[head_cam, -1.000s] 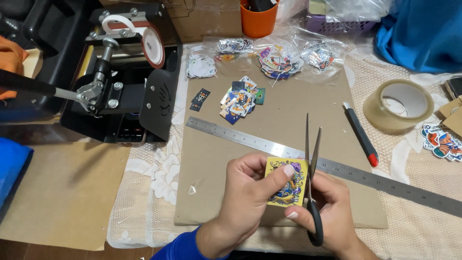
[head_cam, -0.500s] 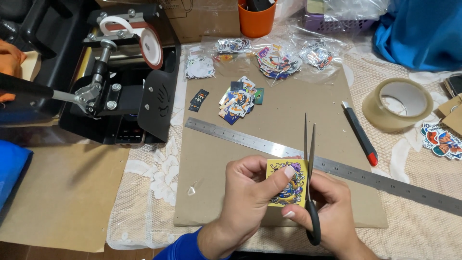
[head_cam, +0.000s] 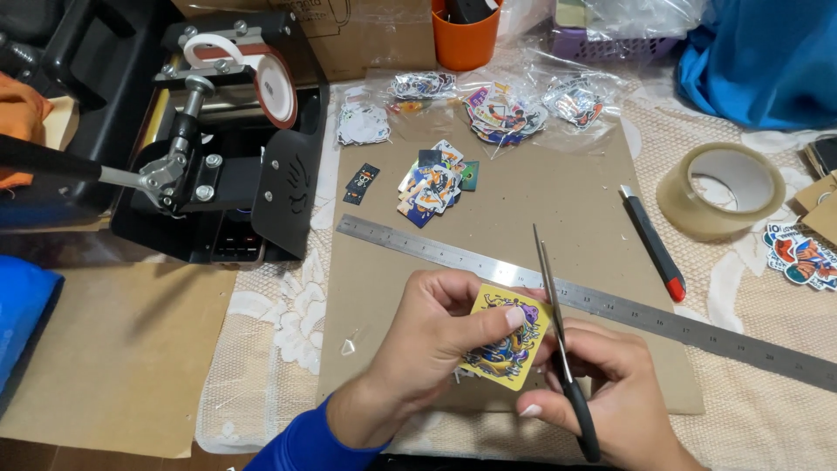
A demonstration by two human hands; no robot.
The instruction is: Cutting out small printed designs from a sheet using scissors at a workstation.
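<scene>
At the far left edge of the worktop sits a black press machine (head_cam: 218, 166) with a long handle. Next to it lies a flat brown cardboard sheet (head_cam: 593, 201) on a lacy cloth.

My left hand (head_cam: 427, 349) is near the front edge. It is closed on a yellow sticker (head_cam: 506, 340), with my thumb on top and my fingers under it. The sticker has a cartoon picture on it. It is held up a little over the cardboard, just in front of the long metal ruler (head_cam: 610, 301). The ruler lies slanted across the cardboard, toward the right edge.

My right hand (head_cam: 610, 392) is just beside the sticker. It is wrapped around black scissors (head_cam: 562, 349). The blades point away from me and sit at the right edge of the sticker, crossing over the ruler.

Farther back on the cardboard is a small pile of stickers (head_cam: 434, 181). Bags of stickers (head_cam: 501, 109) and an orange cup (head_cam: 466, 39) sit at the back edge. To the right lie a black and red knife (head_cam: 652, 242) and a tape roll (head_cam: 722, 187).
</scene>
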